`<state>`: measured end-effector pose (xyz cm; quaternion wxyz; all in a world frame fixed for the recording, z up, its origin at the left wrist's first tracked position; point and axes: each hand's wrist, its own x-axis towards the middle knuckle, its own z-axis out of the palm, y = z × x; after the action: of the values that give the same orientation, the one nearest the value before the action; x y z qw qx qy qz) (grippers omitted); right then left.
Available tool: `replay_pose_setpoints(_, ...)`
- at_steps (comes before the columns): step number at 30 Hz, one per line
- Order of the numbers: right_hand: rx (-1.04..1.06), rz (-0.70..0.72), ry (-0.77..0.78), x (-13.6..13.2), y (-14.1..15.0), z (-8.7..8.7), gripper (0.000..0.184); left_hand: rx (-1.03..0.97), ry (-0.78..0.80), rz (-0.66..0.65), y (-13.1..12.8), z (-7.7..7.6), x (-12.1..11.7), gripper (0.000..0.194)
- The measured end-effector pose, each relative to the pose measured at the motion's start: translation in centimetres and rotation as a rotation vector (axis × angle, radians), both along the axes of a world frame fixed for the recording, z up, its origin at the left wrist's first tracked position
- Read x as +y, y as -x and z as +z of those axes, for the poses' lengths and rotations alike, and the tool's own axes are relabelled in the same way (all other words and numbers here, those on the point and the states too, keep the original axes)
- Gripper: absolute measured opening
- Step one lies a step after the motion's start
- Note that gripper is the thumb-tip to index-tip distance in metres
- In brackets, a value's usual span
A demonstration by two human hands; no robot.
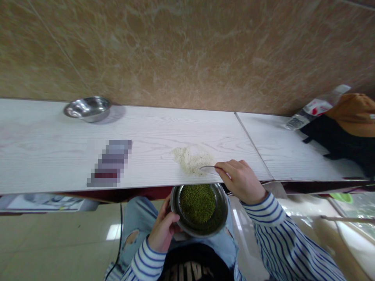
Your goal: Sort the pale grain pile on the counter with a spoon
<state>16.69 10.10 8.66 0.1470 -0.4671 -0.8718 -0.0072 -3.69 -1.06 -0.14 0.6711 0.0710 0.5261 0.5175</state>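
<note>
My left hand (164,226) grips the left rim of a steel bowl (222,210), with the thumb over the edge. The bowl is just below the counter's front edge, above my lap, and holds small green beans (197,203) that look like mung beans. My right hand (241,179) is closed around the handle of a metal spoon (208,167). The spoon's tip touches the right side of a loose spread of pale, rice-like grains (189,160) on the counter. Dark specks show among the grains.
On the white wood-grain counter (152,128) another steel bowl (88,109) stands by the wall at the left. A pixelated flat object (109,164) lies at the front left. A plastic bottle (316,107) and a black and brown bag or cloth (345,132) are at the right end.
</note>
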Motion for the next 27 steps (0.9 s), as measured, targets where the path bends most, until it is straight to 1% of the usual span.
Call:
replay_pose_setpoints(3, 0.022, 0.001, 0.002, -0.4, -0.5, 0.1, 0.022, 0.003, -0.004, -0.006, 0.0, -0.1, 0.0, 0.069)
replay_pose_setpoints(9, 0.014, 0.048, 0.089, -1.3, -0.1, -0.2, 0.021, -0.005, 0.018, -0.002, 0.1, -0.4, 0.1, 0.07)
replay_pose_setpoints(14, -0.007, 0.005, 0.07, -0.8, 0.2, -0.6, 0.021, -0.011, 0.016, -0.01, 0.0, -0.6, 0.1, 0.073)
replay_pose_setpoints(21, 0.011, -0.012, 0.019, 0.3, -0.5, -0.7, 0.023, -0.011, 0.015, -0.005, 0.0, -0.4, 0.1, 0.079)
replay_pose_setpoints(27, 0.052, -0.106, -0.038, 0.4, -1.5, -0.7, 0.024, -0.005, -0.002, -0.022, 0.0, 0.0, 0.0, 0.078)
